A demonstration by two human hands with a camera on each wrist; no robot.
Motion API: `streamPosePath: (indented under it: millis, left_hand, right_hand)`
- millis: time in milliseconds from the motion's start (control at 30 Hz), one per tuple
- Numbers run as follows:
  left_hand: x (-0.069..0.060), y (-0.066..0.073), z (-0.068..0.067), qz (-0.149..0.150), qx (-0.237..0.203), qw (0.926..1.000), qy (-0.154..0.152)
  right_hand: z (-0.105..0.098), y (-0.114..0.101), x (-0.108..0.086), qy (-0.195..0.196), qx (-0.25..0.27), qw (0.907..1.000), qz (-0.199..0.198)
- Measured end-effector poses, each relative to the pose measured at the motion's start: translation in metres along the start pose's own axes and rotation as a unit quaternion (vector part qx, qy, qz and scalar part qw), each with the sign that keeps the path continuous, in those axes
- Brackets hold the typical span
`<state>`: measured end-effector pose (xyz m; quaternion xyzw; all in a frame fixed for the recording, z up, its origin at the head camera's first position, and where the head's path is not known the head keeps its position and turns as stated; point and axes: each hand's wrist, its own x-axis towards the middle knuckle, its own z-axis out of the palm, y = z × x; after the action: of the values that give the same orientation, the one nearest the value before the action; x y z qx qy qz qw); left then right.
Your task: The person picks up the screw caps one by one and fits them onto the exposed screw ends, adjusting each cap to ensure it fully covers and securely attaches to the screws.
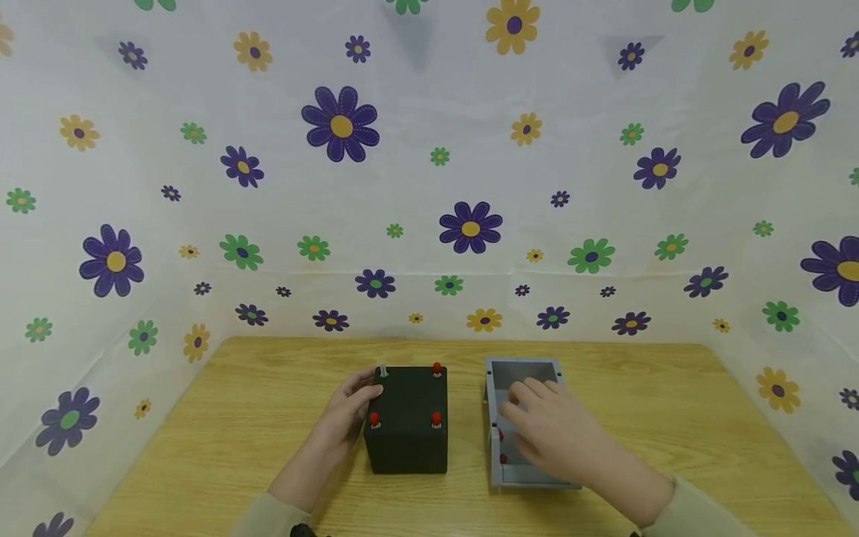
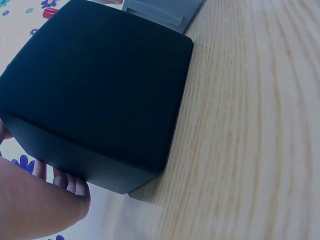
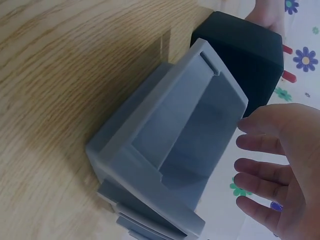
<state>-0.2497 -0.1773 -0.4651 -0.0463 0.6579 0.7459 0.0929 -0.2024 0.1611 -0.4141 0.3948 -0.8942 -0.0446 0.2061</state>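
Observation:
A black box (image 1: 406,403) stands on the wooden table. Three of its top corners carry a red-capped post, such as the red cap (image 1: 437,418) at the front right; a bare metal post (image 1: 383,370) shows at the back left. My left hand (image 1: 338,414) holds the box's left side, with the thumb at the top edge. To the right sits a grey bin (image 1: 523,475); small red pieces (image 1: 502,458) show near its left wall. My right hand (image 1: 557,429) is over the bin, fingers loosely bent with nothing between them in the right wrist view.
Both objects rest on a wood-grain table (image 1: 268,388). A white sheet printed with flowers (image 1: 416,97) hangs behind the table and along both sides. A narrow strip of tabletop separates the box from the bin.

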Motion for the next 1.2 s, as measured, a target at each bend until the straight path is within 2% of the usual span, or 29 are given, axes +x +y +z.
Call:
streamPosePath:
  millis: [267,533,867,1200]
  left_hand:
    - [0.0,0.0,-0.001,0.0,-0.001,1.0,0.001]
    - [0.0,-0.002,-0.004,0.021,0.002,0.9996,-0.017]
    - [0.0,0.001,0.0,-0.007,-0.01,0.9999,0.009]
    - [0.001,0.0,-0.001,0.001,-0.008,1.0,0.001]
  right_hand:
    - [0.004,0.001,-0.004,-0.007,0.002,1.0,0.005]
    - [0.011,0.002,-0.007,-0.018,0.01,0.9996,0.02]
    - [0.021,0.005,-0.01,-0.032,0.028,0.9982,0.041]
    - [0.028,0.008,-0.009,-0.053,0.03,0.9967,0.053]
